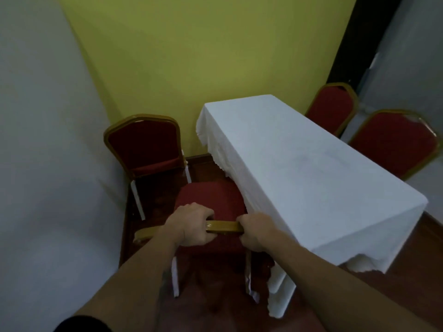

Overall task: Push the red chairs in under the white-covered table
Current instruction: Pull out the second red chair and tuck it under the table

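Clasping chair top rail (224, 226), left hand (191, 225), right hand (255, 232), white-covered table (311, 164), yellow wall (203, 49)

Four chairs, one table, two hands.
I count four red padded chairs with gold metal frames (211, 202) (143, 144) (332, 107) (395, 142), one long rectangular table draped in white cloth (299, 164), and two bare hands (191, 224) (256, 230).

Yellow-green wall (191, 56) fills the back of the room. Grey-white wall (36, 140) meets it on the left. Dark doorway (354, 39) stands at its right edge. Dark wooden floor (395, 295) lies below it.
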A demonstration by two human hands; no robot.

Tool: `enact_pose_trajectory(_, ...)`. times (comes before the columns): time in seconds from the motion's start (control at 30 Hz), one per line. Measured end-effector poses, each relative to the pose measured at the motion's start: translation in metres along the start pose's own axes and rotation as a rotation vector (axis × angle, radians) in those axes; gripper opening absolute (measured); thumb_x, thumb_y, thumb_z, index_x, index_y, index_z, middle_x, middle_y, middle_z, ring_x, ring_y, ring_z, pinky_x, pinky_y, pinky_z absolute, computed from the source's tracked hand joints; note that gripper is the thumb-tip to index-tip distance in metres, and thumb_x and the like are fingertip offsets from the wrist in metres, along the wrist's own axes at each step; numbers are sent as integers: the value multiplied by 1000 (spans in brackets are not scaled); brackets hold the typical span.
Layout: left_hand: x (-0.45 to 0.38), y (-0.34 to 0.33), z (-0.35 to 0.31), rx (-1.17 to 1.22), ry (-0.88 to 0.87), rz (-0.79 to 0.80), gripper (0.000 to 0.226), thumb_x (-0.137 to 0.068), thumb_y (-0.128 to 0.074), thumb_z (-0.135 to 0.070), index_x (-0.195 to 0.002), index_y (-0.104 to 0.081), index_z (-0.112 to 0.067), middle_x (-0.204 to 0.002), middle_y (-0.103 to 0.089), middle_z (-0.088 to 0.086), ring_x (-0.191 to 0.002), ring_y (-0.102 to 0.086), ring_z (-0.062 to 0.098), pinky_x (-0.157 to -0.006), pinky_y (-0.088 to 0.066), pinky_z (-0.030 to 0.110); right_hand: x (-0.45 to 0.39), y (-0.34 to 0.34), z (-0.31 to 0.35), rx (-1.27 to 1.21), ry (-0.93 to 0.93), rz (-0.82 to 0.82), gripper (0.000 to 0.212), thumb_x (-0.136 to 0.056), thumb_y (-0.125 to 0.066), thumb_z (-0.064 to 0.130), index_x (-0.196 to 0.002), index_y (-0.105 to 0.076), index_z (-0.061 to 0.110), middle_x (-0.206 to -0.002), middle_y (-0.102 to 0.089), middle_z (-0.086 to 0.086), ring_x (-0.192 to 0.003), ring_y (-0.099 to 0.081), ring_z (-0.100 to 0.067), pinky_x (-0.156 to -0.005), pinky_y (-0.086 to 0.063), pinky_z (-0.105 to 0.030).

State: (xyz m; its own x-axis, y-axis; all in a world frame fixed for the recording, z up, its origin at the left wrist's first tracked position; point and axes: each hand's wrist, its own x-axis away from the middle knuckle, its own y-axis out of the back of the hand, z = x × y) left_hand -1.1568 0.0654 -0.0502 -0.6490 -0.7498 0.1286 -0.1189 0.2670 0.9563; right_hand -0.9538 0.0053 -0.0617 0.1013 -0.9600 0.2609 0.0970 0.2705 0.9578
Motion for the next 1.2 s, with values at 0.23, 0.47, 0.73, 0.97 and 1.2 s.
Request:
enact_pose_trajectory(0.23, 55, 18, 65, 27, 295, 80, 69, -63, -68, -65, -123, -58, -34, -99, -61, -17, -91, -60, 9, -86, -49, 37, -1, -23, 64, 15, 78, 4, 22, -85, -61, 38, -99, -55, 23, -101, -64, -5, -82, -59, -25, -67, -42, -35)
enact_pose_trajectory(0.47, 90, 26, 54, 973, 958, -354, 78, -69, -59, -34, -145, -46, -20, -149, -41, 17, -132, -42, 39, -106, -42, 49, 2, -39, 47, -153, -39, 136, 32, -85, -65, 49, -101, -57, 23, -107, -61, -5, -95, -63, -27, -84, -54, -42)
enact_pose_trajectory(0.73, 56, -3, -24, 1616, 1234, -588, 74, -79, -71, -14, -138, -28, -9, -130, -53, 20, -112, -58, 37, -98, -50, 53, 13, -35, 53, -137, -63, 157, 32, -84, -68, 47, -101, -56, 22, -108, -62, -7, -97, -63, -27, -79, -52, -37)
enact_pose_trajectory(0.97, 59, -12, 8, 1439, 1174, -636, 77, -78, -63, -2, -143, -21, 0, -116, -55, 19, -95, -62, 32, -82, -57, 45, 32, -32, 86, -75, 6, 128, 27, -85, -60, 33, -106, -59, 14, -113, -64, -12, -100, -64, -34, -71, -46, -36)
enact_pose_trajectory(1.2, 66, 0, 55, 1286, 1007, -384, 50, -74, -66, -4, -122, -53, 1, -114, -62, 21, -102, -64, 36, -90, -55, 54, 35, -33, 128, -43, 91, 135, 36, -91, -62, 32, -118, -59, 9, -118, -63, -12, -102, -64, -31, -73, -46, -36)
